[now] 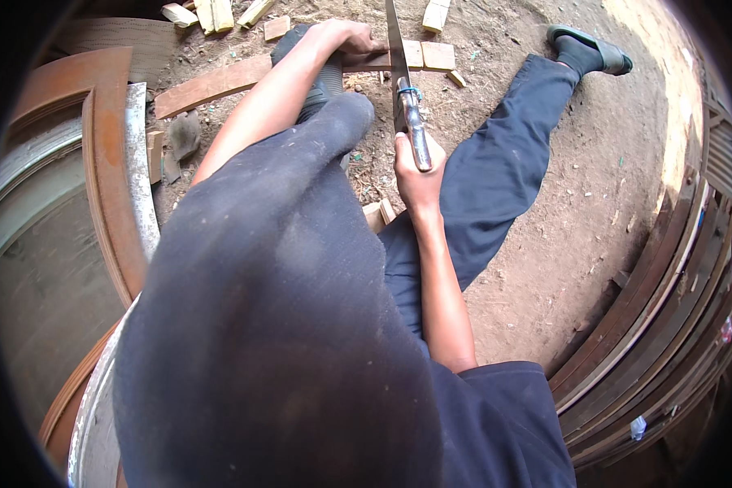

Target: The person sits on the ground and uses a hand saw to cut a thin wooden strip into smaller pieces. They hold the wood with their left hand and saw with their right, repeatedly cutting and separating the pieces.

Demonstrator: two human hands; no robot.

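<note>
My right hand point(420, 175) is wrapped round the handle of a handsaw point(396, 57), thumb along its side. The narrow blade points away from me and crosses over a long wooden plank point(215, 87) that lies across the ground. With its fingers curled, my left hand point(356, 37) grips the plank's top just left of the blade. One foot rests on the plank left of that hand, partly hidden by my left arm. A line divides the plank's right end into a short block point(437, 56); whether it is cut through, I cannot tell.
Several wood offcuts point(214, 15) lie on the dirt at the far side. A framed wooden panel point(106, 163) leans at the left. Long boards point(667, 285) are stacked at the right. My other leg stretches out to the far right, ending in a sandal point(590, 47).
</note>
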